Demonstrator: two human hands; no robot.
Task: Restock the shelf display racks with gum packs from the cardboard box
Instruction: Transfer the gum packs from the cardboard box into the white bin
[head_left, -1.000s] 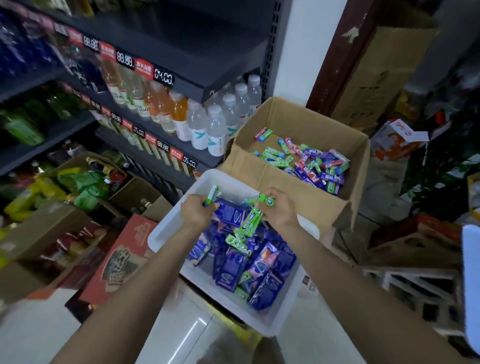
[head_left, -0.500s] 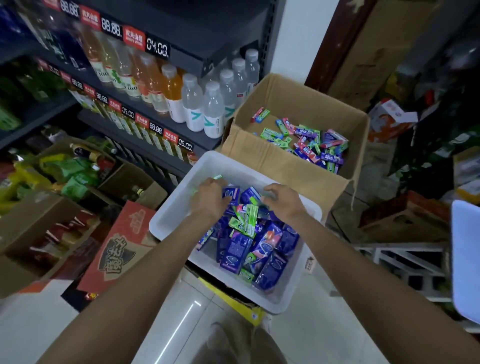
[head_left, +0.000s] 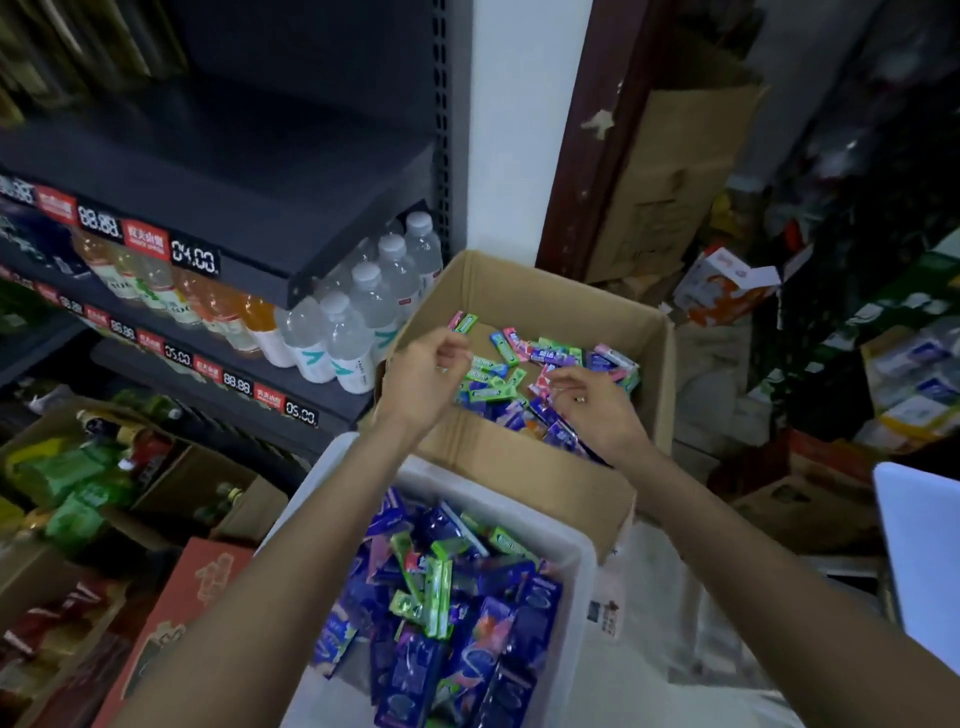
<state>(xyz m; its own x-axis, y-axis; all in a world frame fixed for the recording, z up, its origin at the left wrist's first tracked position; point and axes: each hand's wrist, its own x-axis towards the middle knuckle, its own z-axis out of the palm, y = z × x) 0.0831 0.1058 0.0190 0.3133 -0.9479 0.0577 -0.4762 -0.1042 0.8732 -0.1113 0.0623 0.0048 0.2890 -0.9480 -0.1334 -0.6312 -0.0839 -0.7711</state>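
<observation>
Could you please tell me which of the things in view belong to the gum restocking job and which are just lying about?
Belongs to the job:
cardboard box
gum packs
white bin of packs
left hand
right hand

Just lying about:
water bottles
orange drinks
red carton

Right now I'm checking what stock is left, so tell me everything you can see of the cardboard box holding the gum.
The cardboard box is plain brown corrugated card, open at the top with its flaps out of the way. It sits beside the dark shelf, just behind the white bin, whose far rim meets its near wall. Loose gum packs in green, pink, purple and blue cover only its bottom. Both hands hover over it: the left hand above the near-left corner, the right hand over the packs, fingers loosely curled.
</observation>
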